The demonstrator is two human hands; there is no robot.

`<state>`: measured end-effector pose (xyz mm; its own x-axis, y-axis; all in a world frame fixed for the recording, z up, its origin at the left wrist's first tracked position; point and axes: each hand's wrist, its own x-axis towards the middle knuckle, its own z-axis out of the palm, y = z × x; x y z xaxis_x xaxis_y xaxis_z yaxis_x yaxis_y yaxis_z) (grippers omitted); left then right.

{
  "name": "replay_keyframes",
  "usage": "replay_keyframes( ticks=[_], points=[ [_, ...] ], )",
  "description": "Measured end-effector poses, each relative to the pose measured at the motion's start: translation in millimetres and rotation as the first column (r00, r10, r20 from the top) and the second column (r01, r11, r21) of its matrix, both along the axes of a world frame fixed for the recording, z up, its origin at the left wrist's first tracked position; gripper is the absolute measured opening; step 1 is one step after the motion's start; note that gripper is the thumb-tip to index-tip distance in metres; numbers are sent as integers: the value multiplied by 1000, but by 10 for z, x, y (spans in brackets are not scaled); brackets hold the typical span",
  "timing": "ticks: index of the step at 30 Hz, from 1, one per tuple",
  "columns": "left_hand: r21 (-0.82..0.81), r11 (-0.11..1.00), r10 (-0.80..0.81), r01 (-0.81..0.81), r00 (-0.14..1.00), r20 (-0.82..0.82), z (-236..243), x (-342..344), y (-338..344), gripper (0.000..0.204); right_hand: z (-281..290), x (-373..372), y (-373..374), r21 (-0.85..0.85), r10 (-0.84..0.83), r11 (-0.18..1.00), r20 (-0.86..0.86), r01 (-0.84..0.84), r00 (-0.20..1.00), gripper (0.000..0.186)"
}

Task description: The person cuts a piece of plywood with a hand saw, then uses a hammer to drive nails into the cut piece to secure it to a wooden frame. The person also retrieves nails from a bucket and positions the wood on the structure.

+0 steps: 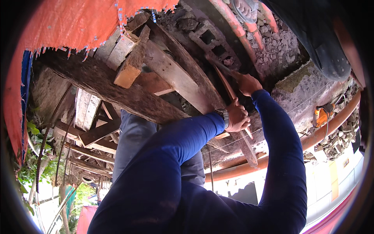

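My left hand [237, 116], with a watch at the wrist, is closed around a thin wooden stick [226, 82] that slants from upper left to lower right. Just beyond it, my right hand [249, 84] grips a dark, flat, blade-like tool [223, 67]. The tool points to the upper left and lies close along the stick's upper end; whether they touch I cannot tell. Its handle is hidden in my fist. Below my left hand, a weathered board end [246, 150] sticks out.
Heavy old wooden beams [117, 91] cross on the left. A hollow concrete block [216, 45] lies beyond my hands. Orange pipes [233, 27] run past rubble, where another person's foot [246, 8] stands. An orange power tool [323, 115] lies right, near a taut string. Orange tarp [78, 23] hangs upper left.
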<state>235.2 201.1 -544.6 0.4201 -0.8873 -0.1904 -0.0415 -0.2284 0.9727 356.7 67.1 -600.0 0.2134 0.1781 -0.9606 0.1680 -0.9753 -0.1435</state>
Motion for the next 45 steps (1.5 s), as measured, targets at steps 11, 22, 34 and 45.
replay_keyframes(
  ticks=[11,22,34,45],
  points=[
    [5,999,42,-42,998,-37,-150,-4,1,28,389,236,649,495,-530,795,286,351,798,60],
    [1,998,67,-67,997,-36,-213,-18,-15,22,438,235,417,152,-208,970,111,190,972,59],
    [-124,973,197,-194,980,9,-121,-140,-45,24,102,-93,113,-56,109,993,126,-102,986,70],
    [-48,995,89,-87,995,38,-232,-62,-19,23,221,67,26,-74,144,987,33,-142,989,64]
  ],
)
